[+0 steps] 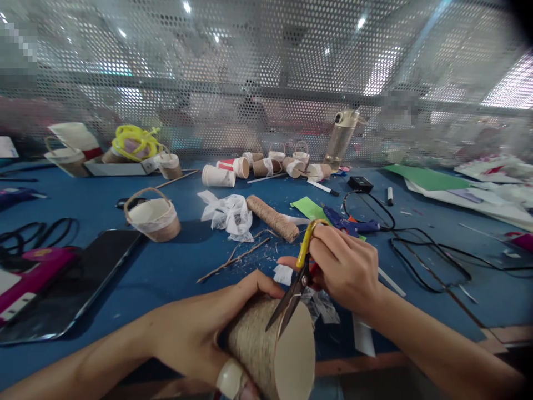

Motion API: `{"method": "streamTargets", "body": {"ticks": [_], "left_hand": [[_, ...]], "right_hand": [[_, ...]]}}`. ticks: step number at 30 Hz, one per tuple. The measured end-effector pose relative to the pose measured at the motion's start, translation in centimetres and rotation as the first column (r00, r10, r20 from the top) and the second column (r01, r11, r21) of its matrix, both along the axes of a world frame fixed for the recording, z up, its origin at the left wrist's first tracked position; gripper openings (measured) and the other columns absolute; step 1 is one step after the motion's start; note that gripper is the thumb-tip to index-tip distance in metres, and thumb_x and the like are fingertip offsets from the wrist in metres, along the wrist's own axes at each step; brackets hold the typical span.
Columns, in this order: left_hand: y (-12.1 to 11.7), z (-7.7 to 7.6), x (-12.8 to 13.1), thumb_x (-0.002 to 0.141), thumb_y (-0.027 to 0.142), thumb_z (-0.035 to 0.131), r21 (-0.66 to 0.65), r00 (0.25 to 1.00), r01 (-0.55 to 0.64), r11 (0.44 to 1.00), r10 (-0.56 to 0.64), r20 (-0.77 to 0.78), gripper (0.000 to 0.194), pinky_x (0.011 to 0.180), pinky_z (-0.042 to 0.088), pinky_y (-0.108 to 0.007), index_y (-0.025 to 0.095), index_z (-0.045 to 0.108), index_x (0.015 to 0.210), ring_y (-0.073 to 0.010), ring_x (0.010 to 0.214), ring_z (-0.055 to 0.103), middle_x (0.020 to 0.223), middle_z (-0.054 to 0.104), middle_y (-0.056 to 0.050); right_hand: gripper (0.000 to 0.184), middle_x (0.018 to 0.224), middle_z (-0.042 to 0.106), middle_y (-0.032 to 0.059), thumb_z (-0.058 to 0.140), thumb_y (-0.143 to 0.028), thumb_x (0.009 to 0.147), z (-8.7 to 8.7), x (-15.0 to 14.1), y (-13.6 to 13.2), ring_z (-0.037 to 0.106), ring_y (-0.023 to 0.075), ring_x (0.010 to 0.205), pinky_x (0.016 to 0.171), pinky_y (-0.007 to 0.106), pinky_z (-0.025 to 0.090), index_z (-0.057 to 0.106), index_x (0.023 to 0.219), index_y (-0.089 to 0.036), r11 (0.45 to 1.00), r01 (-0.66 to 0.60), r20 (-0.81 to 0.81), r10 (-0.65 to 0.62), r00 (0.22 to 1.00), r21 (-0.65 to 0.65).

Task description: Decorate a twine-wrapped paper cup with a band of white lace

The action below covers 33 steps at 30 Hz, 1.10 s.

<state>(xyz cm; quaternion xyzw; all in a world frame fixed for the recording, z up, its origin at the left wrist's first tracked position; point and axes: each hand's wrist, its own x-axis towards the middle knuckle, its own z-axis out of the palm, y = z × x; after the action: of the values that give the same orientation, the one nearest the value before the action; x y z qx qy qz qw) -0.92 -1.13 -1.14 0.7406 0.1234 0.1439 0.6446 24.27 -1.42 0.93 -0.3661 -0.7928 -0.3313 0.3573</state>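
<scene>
A paper cup wrapped in brown twine (254, 339) lies tilted in my left hand (195, 328), its open mouth facing right. My left thumb and fingers close round its sides, and something pale is wrapped on one finger. In my right hand (345, 266) is a pair of scissors (297, 283) with yellow-covered handles. Its dark blades are parted and point down at the cup's rim. Beyond my hands lies a roll of twine (272, 218), beside a crumpled white lace ribbon (231, 214).
A twine basket with a handle (154, 219) stands left, near a dark phone (75, 283) and a magenta glue gun (35, 275). A blue glue gun (347, 221) with black cable lies right. Paper cups (219, 175) and several small baskets line the back, before a perforated metal screen (258, 83).
</scene>
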Motion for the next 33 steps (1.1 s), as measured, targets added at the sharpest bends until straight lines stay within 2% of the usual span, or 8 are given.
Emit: {"method": "streamTargets", "body": {"ticks": [9, 16, 21, 28, 33], "left_hand": [[-0.06, 0.22, 0.00, 0.059, 0.054, 0.093, -0.015, 1.000, 0.003, 1.000, -0.003, 0.000, 0.088, 0.077, 0.050, -0.025, 0.028, 0.041, 0.126, -0.0184, 0.092, 0.060, 0.114, 0.061, -0.001], [-0.02, 0.00, -0.16, 0.055, 0.058, 0.093, 0.036, 0.999, 0.009, 0.999, -0.007, -0.042, 0.093, 0.078, 0.050, -0.026, 0.028, 0.042, 0.127, -0.0214, 0.096, 0.060, 0.116, 0.060, -0.002], [0.04, 0.34, -0.06, 0.060, 0.055, 0.092, 0.011, 0.999, 0.006, 1.000, -0.005, -0.044, 0.086, 0.078, 0.051, -0.026, 0.027, 0.043, 0.125, -0.0205, 0.094, 0.060, 0.114, 0.061, -0.002], [0.24, -0.16, -0.15, 0.051, 0.057, 0.095, -0.014, 0.997, 0.041, 0.999, -0.042, -0.066, 0.096, 0.080, 0.053, -0.027, 0.028, 0.043, 0.127, -0.0222, 0.096, 0.063, 0.119, 0.062, -0.002], [0.37, -0.02, 0.07, 0.052, 0.054, 0.096, -0.032, 0.998, 0.052, 0.998, -0.054, -0.044, 0.092, 0.078, 0.054, -0.025, 0.028, 0.045, 0.124, -0.0202, 0.092, 0.064, 0.115, 0.064, -0.001]], "right_hand": [[0.039, 0.072, 0.067, 0.0049, 0.066, -0.038, 0.097, 0.07, -0.16, -0.16, 0.062, 0.0142, 0.065, 0.059, 0.028, 0.039, 0.059, 0.066, -0.016, 0.999, -0.035, -0.023, 0.035, 0.999, -0.008], [0.040, 0.070, 0.065, 0.0015, 0.067, -0.036, 0.097, 0.00, -0.12, -0.09, 0.058, 0.0116, 0.060, 0.056, 0.027, 0.038, 0.057, 0.063, -0.017, 0.999, -0.039, -0.026, 0.038, 0.999, -0.029], [0.039, 0.071, 0.066, 0.0036, 0.065, -0.036, 0.098, 0.12, -0.15, -0.12, 0.062, 0.0139, 0.065, 0.059, 0.027, 0.040, 0.059, 0.065, -0.017, 0.999, -0.032, -0.013, 0.032, 0.999, -0.008], [0.039, 0.069, 0.066, 0.0024, 0.071, -0.031, 0.093, 0.05, -0.11, -0.09, 0.057, 0.0135, 0.058, 0.056, 0.029, 0.039, 0.057, 0.060, -0.018, 0.997, -0.070, -0.021, 0.070, 0.997, -0.032], [0.037, 0.070, 0.065, 0.0038, 0.073, -0.031, 0.092, 0.13, -0.18, -0.11, 0.060, 0.0150, 0.063, 0.058, 0.028, 0.040, 0.058, 0.061, -0.017, 0.997, -0.077, -0.020, 0.076, 0.997, -0.020]]}}
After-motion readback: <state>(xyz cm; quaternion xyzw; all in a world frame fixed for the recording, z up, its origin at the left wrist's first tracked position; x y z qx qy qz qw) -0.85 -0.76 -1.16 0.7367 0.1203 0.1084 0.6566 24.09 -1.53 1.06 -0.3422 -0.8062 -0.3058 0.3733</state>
